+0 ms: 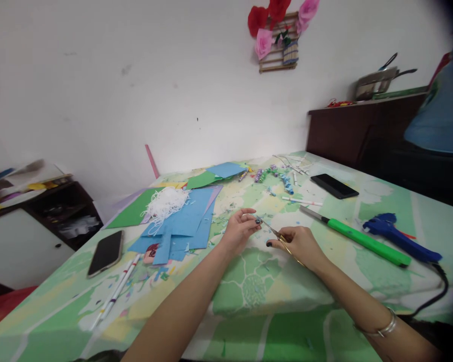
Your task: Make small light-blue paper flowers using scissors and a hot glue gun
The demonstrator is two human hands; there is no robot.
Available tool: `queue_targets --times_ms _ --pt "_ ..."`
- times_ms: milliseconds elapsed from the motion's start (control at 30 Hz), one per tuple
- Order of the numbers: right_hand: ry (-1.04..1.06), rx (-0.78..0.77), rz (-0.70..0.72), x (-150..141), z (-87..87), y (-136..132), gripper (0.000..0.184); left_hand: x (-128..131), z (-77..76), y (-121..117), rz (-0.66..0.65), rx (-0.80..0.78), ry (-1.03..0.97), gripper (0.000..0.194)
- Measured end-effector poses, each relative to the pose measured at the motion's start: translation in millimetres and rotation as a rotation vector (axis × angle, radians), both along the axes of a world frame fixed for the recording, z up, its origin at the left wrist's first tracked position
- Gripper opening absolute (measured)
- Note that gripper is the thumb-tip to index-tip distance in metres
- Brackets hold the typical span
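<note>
In the middle of the table my right hand (300, 245) is closed around a pair of scissors (281, 239) with gold-coloured handles. The blades point up and left toward my left hand (242, 229). My left hand has its thumb and fingers pinched together close to the blade tips. Whatever lies in that pinch is too small to make out. Small paper scraps (221, 221) are scattered on the patterned tablecloth around my hands. Left of my left hand lie blue paper sheets (189, 216), with a heap of white string (168, 203) on them.
A green-handled cutter (370, 242) and a blue glue gun (403, 239) with a cord lie to the right. A black phone (334, 186) is behind them, another phone (105, 254) at far left. Curled paper strips (266, 173) lie at the back, white sticks (119, 289) at front left.
</note>
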State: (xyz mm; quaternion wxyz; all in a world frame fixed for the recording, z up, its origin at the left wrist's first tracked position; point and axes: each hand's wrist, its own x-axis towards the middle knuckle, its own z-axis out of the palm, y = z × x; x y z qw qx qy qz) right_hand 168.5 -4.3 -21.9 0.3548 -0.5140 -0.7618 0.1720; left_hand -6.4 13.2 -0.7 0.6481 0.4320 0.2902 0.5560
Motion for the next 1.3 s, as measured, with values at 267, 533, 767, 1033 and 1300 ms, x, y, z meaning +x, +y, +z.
queue_targets --times_ms 267,533,767,1033,1300 --pt "-0.031 0.049 -0.005 0 1.3 -1 0.051 1 -0.3 0 0.029 0.034 0.014 0.032" --pt "-0.056 0.067 -0.003 -2 3.5 -2 0.048 1 -3.6 0 0.011 0.082 0.065 0.032" --pt "-0.067 0.118 -0.055 -3 1.9 -2 0.046 2 -3.4 0 0.027 0.090 0.087 0.033" --pt "-0.088 0.180 -0.072 -2 -0.7 -2 0.044 3 -5.2 1 0.017 0.104 0.092 0.034" --pt "-0.094 0.178 -0.064 -2 0.1 -2 0.044 3 -10.3 4 0.053 0.102 0.095 0.034"
